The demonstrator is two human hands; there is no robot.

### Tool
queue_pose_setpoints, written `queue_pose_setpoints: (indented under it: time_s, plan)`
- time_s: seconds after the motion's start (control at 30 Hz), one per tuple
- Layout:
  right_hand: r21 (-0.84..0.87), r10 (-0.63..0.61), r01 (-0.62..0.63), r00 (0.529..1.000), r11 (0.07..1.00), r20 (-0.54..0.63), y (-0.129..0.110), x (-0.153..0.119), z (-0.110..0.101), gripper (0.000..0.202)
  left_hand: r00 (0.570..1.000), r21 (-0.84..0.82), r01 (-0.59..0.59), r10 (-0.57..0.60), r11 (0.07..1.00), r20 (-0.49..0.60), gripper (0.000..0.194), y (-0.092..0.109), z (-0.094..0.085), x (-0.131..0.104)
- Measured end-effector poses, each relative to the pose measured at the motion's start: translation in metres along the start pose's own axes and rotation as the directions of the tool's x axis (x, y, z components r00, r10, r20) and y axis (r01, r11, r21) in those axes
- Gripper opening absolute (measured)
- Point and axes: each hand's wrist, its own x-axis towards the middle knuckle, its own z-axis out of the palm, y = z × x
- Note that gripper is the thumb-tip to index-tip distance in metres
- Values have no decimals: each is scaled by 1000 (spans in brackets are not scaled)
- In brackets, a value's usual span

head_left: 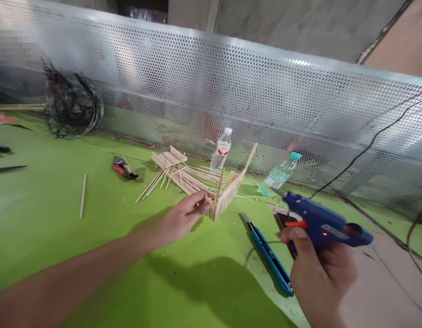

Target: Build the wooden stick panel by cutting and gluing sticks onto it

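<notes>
Closest to the lens at lower right, a person's right hand (320, 271) grasps a blue glue gun (322, 218), fingers at its orange trigger and a red light aglow on its side. To its left, a wooden stick structure (227, 196) is pinched by one end between the thumb and fingers of the left hand (181, 221), two longer sticks jutting upward from it. The piece is near the middle of the scene, well apart from the gun's nozzle; whether its underside meets the green table (43, 255) cannot be told.

Between the hands lies a blue utility knife (270, 257), its tip toward the structure. Just beyond, loose sticks (197, 180) fan out beside a smaller stick-built piece (168, 158). Behind are a white-capped bottle (219, 157) and, farther right, a teal-capped bottle (281, 175).

At left are a red-and-dark hand tool (119, 168), a lone stick (83, 196) and tangled wire (72, 102) before a perforated metal panel (231, 82).
</notes>
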Motion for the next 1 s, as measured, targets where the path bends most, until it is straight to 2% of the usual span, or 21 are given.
queue_pose_setpoints:
  time_s: [0.1, 0.2, 0.33, 0.5, 0.73, 1.0]
  plan:
    - [-142, -39, 47, 997, 989, 60, 4, -9, -3, 36, 999, -53, 40, -40, 998, 9, 41, 3, 5, -5]
    - [-182, -48, 65, 994, 981, 96, 1, -14, -1, 40, 999, -33, 39, -38, 999, 3, 39, 9, 12, -10]
    - [-223, 35, -17, 997, 975, 74, -7, -12, 3, 39, 1000, -12, 24, -24, 1000, -7, 39, 18, 19, -15]
    - [-333, 77, -53, 995, 941, 57, -10, -7, 4, 39, 999, -12, 20, -20, 1000, 35, 39, 23, 25, -20]
    - [-418, 67, -27, 995, 908, 80, -14, -6, 7, 30, 999, -27, 26, -26, 999, 23, 41, 26, 33, -28]
    - [-490, 95, -59, 994, 870, 48, -14, -3, 6, 20, 991, -14, 127, -126, 992, 39, 52, 27, 36, -33]
